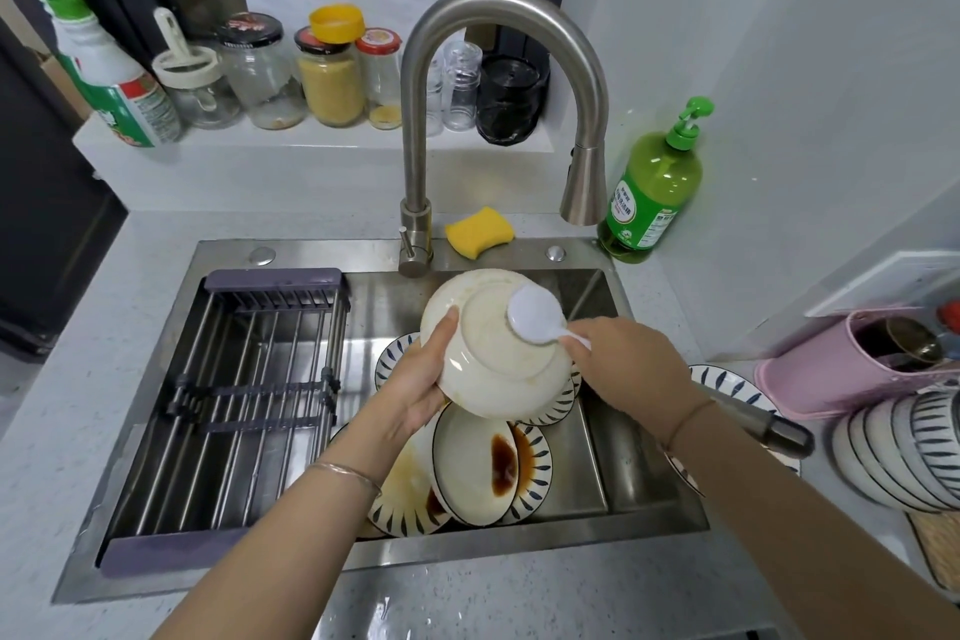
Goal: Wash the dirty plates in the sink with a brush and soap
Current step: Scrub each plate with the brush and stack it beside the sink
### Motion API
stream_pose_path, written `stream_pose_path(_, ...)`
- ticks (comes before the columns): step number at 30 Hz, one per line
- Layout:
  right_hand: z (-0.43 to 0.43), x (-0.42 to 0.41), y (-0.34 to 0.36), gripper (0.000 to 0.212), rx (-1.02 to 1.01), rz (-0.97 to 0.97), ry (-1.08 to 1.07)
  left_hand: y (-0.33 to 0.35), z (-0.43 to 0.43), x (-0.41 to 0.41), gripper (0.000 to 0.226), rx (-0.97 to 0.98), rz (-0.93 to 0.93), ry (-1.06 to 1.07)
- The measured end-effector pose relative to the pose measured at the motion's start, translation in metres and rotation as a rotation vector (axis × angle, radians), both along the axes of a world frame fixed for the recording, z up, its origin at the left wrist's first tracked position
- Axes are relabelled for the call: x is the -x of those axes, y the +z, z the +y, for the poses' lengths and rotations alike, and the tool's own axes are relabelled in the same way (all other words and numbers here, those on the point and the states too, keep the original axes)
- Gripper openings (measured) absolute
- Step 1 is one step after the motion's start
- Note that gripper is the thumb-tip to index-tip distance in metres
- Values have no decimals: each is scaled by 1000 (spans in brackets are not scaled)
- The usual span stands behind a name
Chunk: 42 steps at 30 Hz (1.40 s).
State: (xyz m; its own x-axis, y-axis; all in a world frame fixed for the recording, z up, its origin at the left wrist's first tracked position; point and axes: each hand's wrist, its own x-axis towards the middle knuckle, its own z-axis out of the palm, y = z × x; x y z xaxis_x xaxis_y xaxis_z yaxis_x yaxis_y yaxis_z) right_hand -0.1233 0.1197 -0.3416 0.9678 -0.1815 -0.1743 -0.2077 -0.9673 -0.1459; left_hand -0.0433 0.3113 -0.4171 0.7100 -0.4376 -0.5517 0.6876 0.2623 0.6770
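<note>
My left hand (421,379) grips a cream plate (493,369) by its left rim and holds it tilted over the steel sink (644,478), underside toward me. My right hand (628,364) holds a white brush (535,314) by its handle, and the brush head presses on the plate's upper right underside. Below lie several dirty plates with blue leaf rims, and one plate (483,468) carries a dark brown sauce stain. A green soap bottle (649,187) with a pump stands at the back right of the sink.
A grey drying rack (249,379) fills the sink's left half. The curved faucet (498,120) arches above the plate, with a yellow sponge (478,231) behind it. Jars line the back ledge. Stacked bowls (904,452) and a pink holder (852,369) sit at the right.
</note>
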Motion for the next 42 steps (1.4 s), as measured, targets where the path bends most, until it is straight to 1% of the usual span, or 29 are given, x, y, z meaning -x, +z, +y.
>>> stream_pose_path(2, 10, 11, -2, 38, -10, 36, 59, 0, 2, -4, 40, -3, -5, 22)
stream_pose_path(4, 25, 14, -3, 38, -50, 4, 105, 1, 1, -4, 39, -22, -20, 20)
stream_pose_path(6, 31, 6, -4, 37, -57, -49, 82, 3, -2, -1, 37, -36, -31, -12)
stream_pose_path(10, 10, -4, -2, 37, -21, -28, -44, 1, 2, 1, 37, -42, -27, -23)
stream_pose_path(12, 7, 4, -1, 37, -2, 29, -36, -2, 8, -2, 41, -47, -21, 5)
stream_pose_path(14, 21, 16, 0, 36, -4, 65, 20, -3, 10, -4, 44, -57, -14, 21)
stream_pose_path(16, 39, 20, 0, 37, -17, 19, 95, -2, 7, -1, 41, -59, -21, -3)
stream_pose_path(17, 42, 15, 1, 38, -19, -16, 95, -1, 5, 1, 39, -55, -23, -19)
stream_pose_path(20, 29, -4, -2, 38, -9, -67, -19, -1, 2, 7, 34, -42, -25, -48)
stream_pose_path(22, 14, -8, -5, 35, -32, -118, -75, -2, 4, 6, 36, -37, -19, -44)
stream_pose_path(23, 6, -6, -10, 32, -101, -184, -112, -3, 6, 4, 38, -32, -12, -35)
stream_pose_path(25, -6, 2, -22, 28, -365, -332, -260, -1, 10, 1, 48, -12, 10, 12)
stream_pose_path(27, -7, 8, -29, 35, -664, -409, -473, 0, 13, -4, 64, 28, 25, 86)
stream_pose_path(28, -5, 10, -30, 39, -764, -399, -566, 1, 14, -6, 67, 47, 23, 115)
stream_pose_path(30, 5, 15, -30, 44, -921, -318, -699, 3, 11, -6, 65, 85, 35, 158)
stream_pose_path(32, 19, 16, -30, 35, -1111, -213, -758, 4, 6, -3, 54, 126, 71, 166)
stream_pose_path(33, 26, 14, -29, 34, -1204, -161, -771, 4, 3, 0, 50, 141, 76, 151)
stream_pose_path(34, 32, 12, -30, 37, -1277, -134, -767, 4, 1, 4, 47, 152, 72, 134)
stream_pose_path(36, 41, 9, -33, 43, -1363, -161, -762, 2, -1, 11, 49, 172, 57, 90)
stream_pose_path(37, 40, 8, -34, 42, -1361, -192, -768, 1, 0, 14, 50, 171, 47, 53)
stream_pose_path(39, 34, 9, -36, 40, -1282, -199, -755, 1, 5, 18, 45, 120, 17, -23)
stream_pose_path(42, 16, 11, -30, 42, -1158, -100, -692, 3, 17, 12, 41, 88, 1, -116)
